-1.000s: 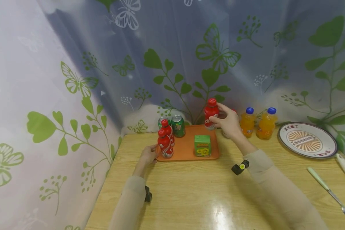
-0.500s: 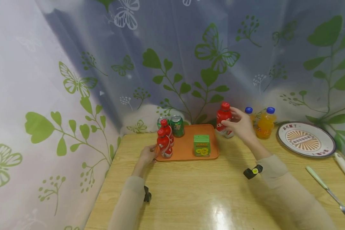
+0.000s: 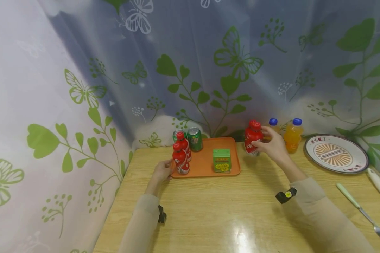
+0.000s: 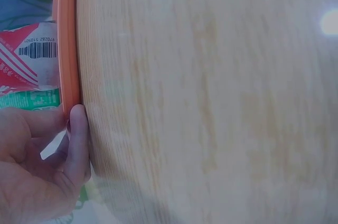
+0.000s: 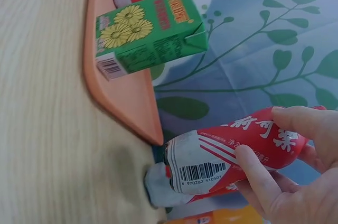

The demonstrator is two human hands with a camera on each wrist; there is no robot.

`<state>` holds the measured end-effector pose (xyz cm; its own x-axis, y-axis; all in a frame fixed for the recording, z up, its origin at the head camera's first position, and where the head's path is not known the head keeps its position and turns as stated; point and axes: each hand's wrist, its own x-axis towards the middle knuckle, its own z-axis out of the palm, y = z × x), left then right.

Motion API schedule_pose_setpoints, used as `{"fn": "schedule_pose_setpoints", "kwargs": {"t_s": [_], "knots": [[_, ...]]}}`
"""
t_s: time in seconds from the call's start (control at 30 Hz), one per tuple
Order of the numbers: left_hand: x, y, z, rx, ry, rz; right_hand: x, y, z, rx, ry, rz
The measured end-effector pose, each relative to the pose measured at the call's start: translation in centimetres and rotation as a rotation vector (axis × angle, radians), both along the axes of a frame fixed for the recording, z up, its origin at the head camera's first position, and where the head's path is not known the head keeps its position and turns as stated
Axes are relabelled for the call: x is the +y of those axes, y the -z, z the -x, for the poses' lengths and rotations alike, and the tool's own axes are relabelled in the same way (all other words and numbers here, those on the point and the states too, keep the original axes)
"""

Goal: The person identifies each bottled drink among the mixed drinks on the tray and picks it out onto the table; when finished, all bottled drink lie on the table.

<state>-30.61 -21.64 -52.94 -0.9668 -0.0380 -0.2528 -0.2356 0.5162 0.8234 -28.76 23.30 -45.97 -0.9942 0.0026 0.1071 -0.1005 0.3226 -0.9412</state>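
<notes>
Looks like bottle-shifting to me: right hand grips a red bottle, left hand pinches the orange tray, gentle set-down probably needed next.

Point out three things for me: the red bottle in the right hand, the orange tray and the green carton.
Red bottle (image 5: pixel 219 143), right wrist view: middle of its body.
Orange tray (image 3: pixel 205 160), head view: bare middle of its floor.
Green carton (image 3: pixel 222 161), head view: front face.

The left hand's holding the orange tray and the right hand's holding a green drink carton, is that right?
Not quite: in the right wrist view the right hand holds a red bottle; the left hand does hold the orange tray.
</notes>
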Motion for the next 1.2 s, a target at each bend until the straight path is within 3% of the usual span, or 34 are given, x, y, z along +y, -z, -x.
{"fn": "schedule_pose_setpoints", "kwargs": {"t_s": [0.4,0.7,0.93,1.2], "knots": [[-0.1,0.0,-0.1,0.004,0.009,0.010,0.8,1.7,-0.3,-0.022,0.031,-0.114],[0.0,-0.1,-0.1,0.004,0.003,-0.001,1.3,2.8,-0.3,-0.016,0.017,-0.098],[0.0,-0.2,-0.2,-0.036,-0.019,-0.002,1.6,2.9,-0.4,-0.018,0.012,-0.118],[0.0,-0.2,0.0,-0.050,-0.018,-0.009,1.5,3.6,-1.0,0.057,0.016,-0.220]]}}
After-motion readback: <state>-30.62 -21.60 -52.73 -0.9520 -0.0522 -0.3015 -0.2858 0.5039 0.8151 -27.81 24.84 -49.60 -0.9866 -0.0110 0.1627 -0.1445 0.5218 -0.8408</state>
